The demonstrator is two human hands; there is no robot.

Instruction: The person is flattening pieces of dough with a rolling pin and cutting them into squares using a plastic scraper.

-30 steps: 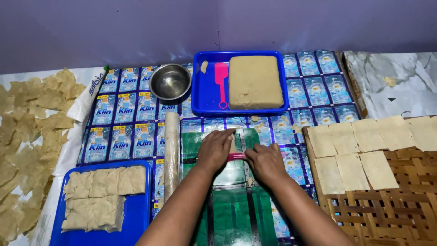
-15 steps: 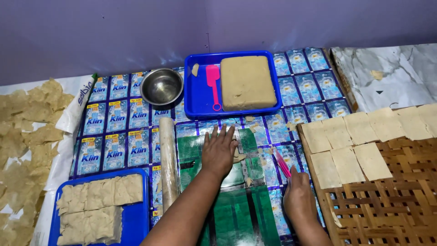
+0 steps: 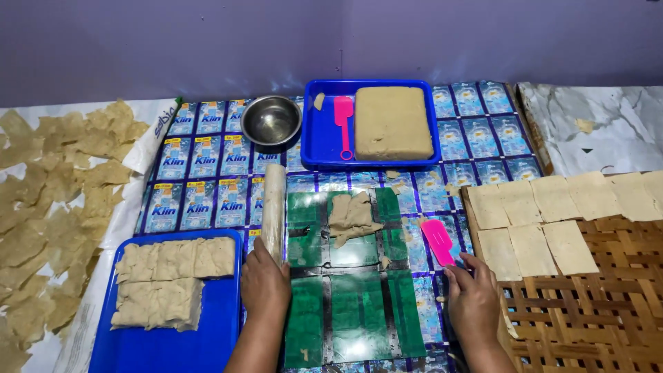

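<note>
The left hand (image 3: 264, 282) was laid on the near end of the roller (image 3: 273, 211), fingers curled loosely over it rather than clamped; whether it was truly gripped could not be told. The roller was stretched along the left edge of the green board (image 3: 345, 304). The right hand (image 3: 474, 298) was closed on the handle of a pink scraper (image 3: 438, 241), whose blade was rested on the mat (image 3: 207, 186) just right of the board. A crumpled dough scrap (image 3: 351, 216) was left on the far part of the board. A near tray (image 3: 214, 324) with stacked dough slabs (image 3: 166, 280) was set beside the left hand. A far tray (image 3: 324, 135) was filled with a dough block (image 3: 391, 122) and a second pink scraper (image 3: 343, 124), a steel bowl (image 3: 271, 120) beside it. Flat squares (image 3: 552, 211) were spread on a woven rack (image 3: 587, 311) at the right.
</note>
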